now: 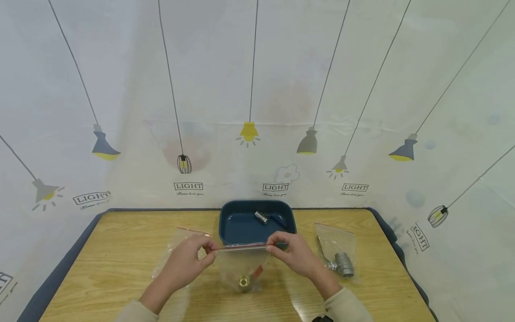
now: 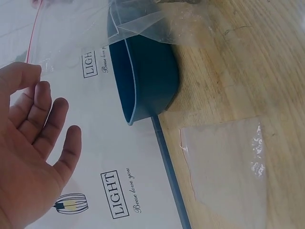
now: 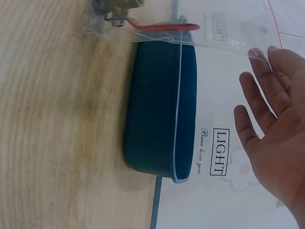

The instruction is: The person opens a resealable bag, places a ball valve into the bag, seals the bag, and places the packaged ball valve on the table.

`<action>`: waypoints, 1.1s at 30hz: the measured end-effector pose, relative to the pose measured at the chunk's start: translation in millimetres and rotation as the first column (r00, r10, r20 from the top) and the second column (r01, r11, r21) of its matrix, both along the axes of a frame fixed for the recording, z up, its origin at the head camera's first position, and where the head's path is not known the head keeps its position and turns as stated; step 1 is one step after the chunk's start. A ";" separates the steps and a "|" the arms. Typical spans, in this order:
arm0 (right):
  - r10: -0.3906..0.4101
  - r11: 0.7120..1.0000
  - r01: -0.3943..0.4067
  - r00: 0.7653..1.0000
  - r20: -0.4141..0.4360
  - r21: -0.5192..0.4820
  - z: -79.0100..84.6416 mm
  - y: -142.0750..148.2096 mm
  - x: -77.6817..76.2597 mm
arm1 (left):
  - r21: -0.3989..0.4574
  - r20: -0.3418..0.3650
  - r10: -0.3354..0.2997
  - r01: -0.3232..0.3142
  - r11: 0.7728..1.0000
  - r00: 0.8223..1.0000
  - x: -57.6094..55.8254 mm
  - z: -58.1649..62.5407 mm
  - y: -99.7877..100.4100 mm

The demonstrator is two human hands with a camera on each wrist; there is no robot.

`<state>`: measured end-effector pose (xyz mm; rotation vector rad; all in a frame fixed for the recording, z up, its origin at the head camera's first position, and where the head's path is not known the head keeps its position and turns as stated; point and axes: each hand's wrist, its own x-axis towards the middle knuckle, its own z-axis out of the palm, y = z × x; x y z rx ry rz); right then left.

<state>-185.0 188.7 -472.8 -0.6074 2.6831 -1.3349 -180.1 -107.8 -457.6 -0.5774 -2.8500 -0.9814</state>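
Observation:
A clear zip-lock bag [image 1: 231, 264] with a red-lined seal hangs between my two hands in front of the blue bin. Inside its bottom lies a brass ball valve [image 1: 243, 281], whose red lever [image 3: 162, 27] shows through the plastic in the right wrist view. My left hand [image 1: 189, 259] pinches the left end of the seal between thumb and index finger. At the other end, my right hand [image 1: 295, 254] pinches the seal's right corner. The remaining fingers of both hands are loosely bent, away from the plastic.
Behind the bag stands a dark blue bin [image 1: 222, 223] holding a small metal fitting [image 1: 261, 218] and a dark item. Right of it lies another zip-lock bag [image 1: 342, 239] with a grey metal valve [image 1: 344, 264]. A flat clear bag [image 2: 224, 162] rests on the wooden table [image 1: 120, 250] at left.

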 end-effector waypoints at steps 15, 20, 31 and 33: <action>-0.043 0.994 0.046 0.999 0.032 -0.100 -5.9 -8.1 4.6 | 0.197 0.080 0.021 -0.036 0.980 0.997 0.9 -13.7 -2.7; -0.036 0.993 0.042 0.998 0.058 -0.108 -16.1 -10.4 4.1 | 0.226 0.092 0.017 -0.038 0.973 0.996 0.5 -15.9 -3.0; -0.038 0.987 0.052 0.995 0.092 -0.154 -23.7 -22.3 15.1 | 0.319 0.095 0.028 -0.057 0.946 0.995 3.7 -24.0 -5.8; -0.040 0.986 0.056 0.994 0.105 -0.156 -15.9 -25.0 18.9 | 0.327 0.092 0.029 -0.057 0.943 0.995 3.9 -25.0 -6.1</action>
